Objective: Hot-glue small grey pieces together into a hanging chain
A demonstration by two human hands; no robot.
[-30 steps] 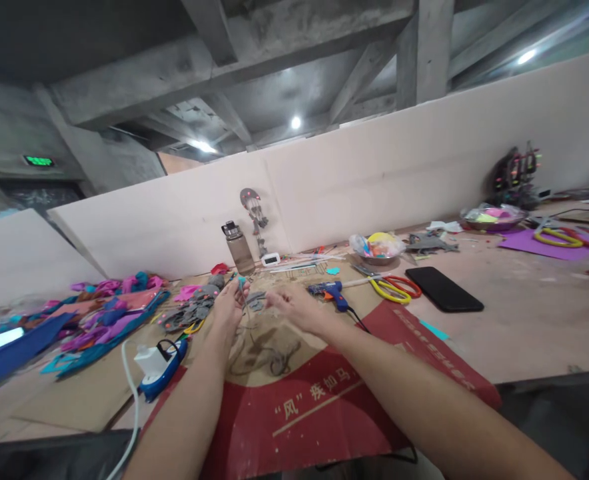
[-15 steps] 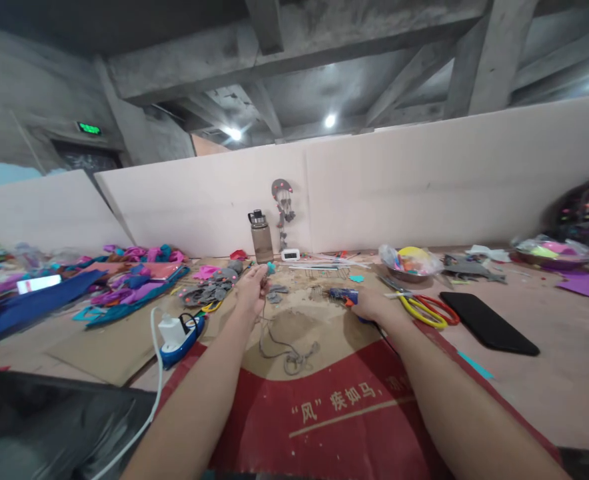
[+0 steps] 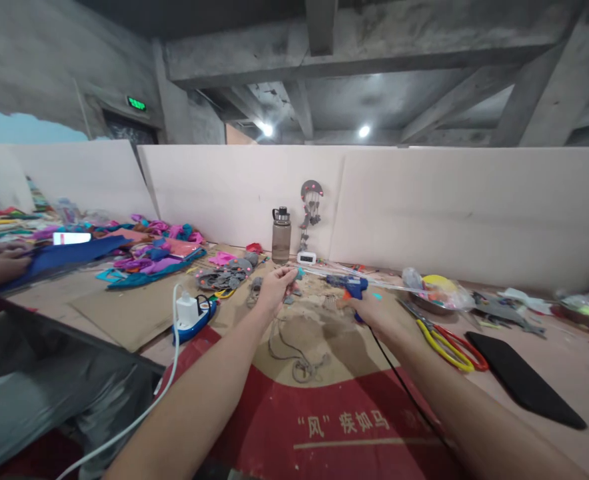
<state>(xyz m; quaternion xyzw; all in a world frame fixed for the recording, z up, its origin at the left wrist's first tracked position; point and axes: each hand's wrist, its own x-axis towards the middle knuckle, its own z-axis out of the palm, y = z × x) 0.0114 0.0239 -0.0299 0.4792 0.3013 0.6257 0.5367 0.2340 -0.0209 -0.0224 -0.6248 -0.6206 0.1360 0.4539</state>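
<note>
My left hand (image 3: 278, 291) pinches a small teal piece (image 3: 300, 273), perhaps felt, between its fingertips. Below that hand a grey cord (image 3: 300, 368) trails down and lies in loops on the board; whether its upper end is in my fingers I cannot tell. A blue hot glue gun (image 3: 357, 287) with an orange trigger is gripped in my right hand (image 3: 368, 309), raised above the board with its nozzle pointing left toward the teal piece. A clear glue stick (image 3: 394, 287) sticks out of its back. The gun's black cable runs down beside my right forearm.
Scissors (image 3: 444, 343) with yellow and red handles and a black phone (image 3: 524, 380) lie at right. A bowl of bagged pieces (image 3: 437, 293) stands behind them. At left are a power strip (image 3: 194, 323), grey felt pieces (image 3: 224, 277) and another person's hand (image 3: 2, 263). A bottle (image 3: 281, 240) stands behind.
My right hand has lifted the glue gun off the board and turned it upright. The camera view has swung left, so things appear shifted right. The teal piece stays in my left fingers.
</note>
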